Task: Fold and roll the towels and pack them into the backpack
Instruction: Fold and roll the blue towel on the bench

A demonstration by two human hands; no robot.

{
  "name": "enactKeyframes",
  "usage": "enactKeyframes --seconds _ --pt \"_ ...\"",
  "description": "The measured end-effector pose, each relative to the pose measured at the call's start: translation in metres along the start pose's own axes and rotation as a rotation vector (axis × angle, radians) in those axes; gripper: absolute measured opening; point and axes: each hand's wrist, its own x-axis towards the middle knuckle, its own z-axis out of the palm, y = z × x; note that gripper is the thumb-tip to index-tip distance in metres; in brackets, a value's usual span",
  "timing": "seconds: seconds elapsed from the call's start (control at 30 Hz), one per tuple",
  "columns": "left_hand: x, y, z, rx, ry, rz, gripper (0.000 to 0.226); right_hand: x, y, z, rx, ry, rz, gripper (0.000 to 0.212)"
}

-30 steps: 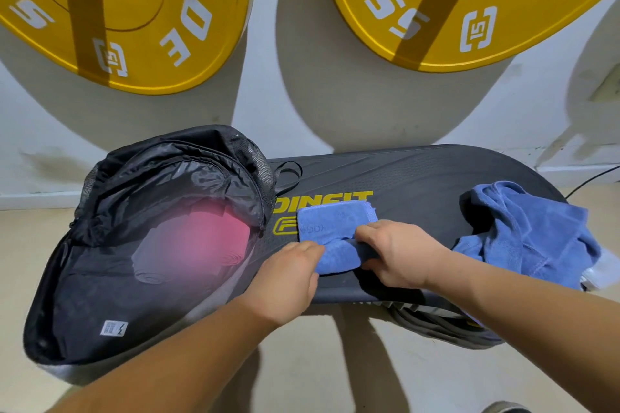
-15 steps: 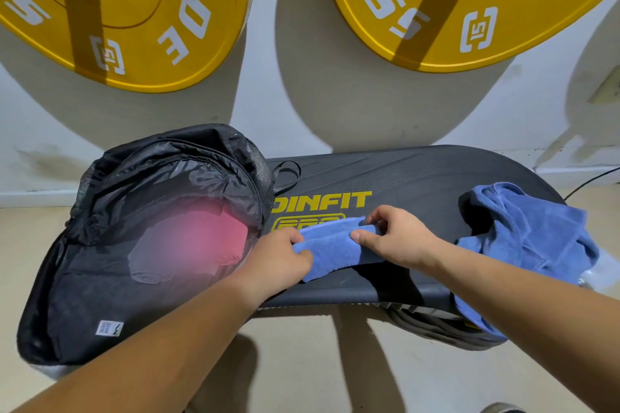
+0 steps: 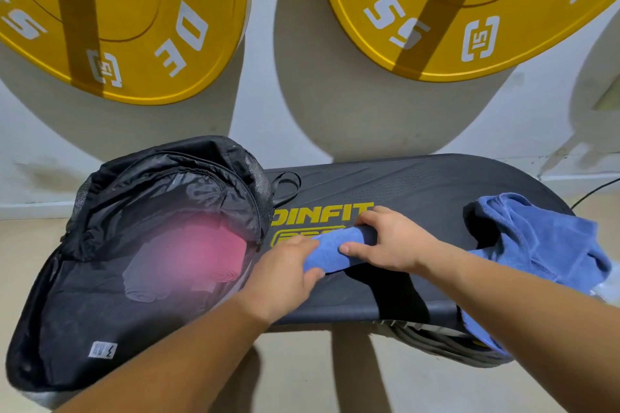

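Step in hand: by the look of it, tightening the blue towel roll [image 3: 330,253] on the bench pad [image 3: 419,191] before packing it.
Where the roll is: it lies across the middle of the pad, just right of the open mouth of the backpack [image 3: 167,164]. It sits partly over the yellow lettering and slants from near-left to far-right.
Left hand: the left hand [image 3: 285,278] wraps the near-left end, with the thumb on the near side and the fingers curled over the top, grasping the roll.
Right hand: the right hand [image 3: 399,241] covers the far-right end, with the thumb tip on the near face and the fingers arched over the far side. It grasps the roll too.
Arms: both forearms reach in from the near edge, one from each side, with the wrists low over the pad.
Doing it well: squeeze evenly at both ends so the layers stay tight and the edges level. Tuck the loose tail underneath, then carry the roll left without easing the grip.
Backpack: it lies open at the left, with rolled towels [image 3: 188,258] already inside and dark lining showing around them.
To come: a loose blue towel [image 3: 543,238] is heaped, unfolded, at the pad's right end.
Risk: soft cloth like this is likely to spring open if either end is let go early.
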Motion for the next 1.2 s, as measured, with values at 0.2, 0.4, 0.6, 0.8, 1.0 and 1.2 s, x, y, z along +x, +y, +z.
enactKeyframes --seconds 0.2,0.4,0.6,0.8,1.0,1.2 --pt "0.015 -0.016 -0.013 -0.148 -0.153 -0.064 0.047 0.01 0.007 -0.003 0.103 -0.061 0.068 0.041" --pt "0.011 -0.01 -0.015 -0.158 -0.153 -0.076 0.035 0.017 0.0 -0.009 0.118 -0.127 0.113 0.024" --pt "0.008 0.0 -0.014 -0.434 -0.137 -0.251 0.033 0.013 -0.009 -0.015 0.162 -0.225 0.143 0.022" --pt "-0.002 0.021 -0.016 -0.296 -0.111 -0.168 0.036 0.002 -0.012 -0.019 0.141 -0.256 0.149 0.026" --pt "-0.015 0.019 -0.031 -0.261 -0.14 -0.138 0.037 -0.007 -0.024 -0.018 0.216 -0.334 0.142 0.029" --pt "-0.027 -0.002 -0.103 -0.306 -0.178 -0.102 0.042 0.002 -0.068 -0.032 0.644 -0.334 0.155 0.035"
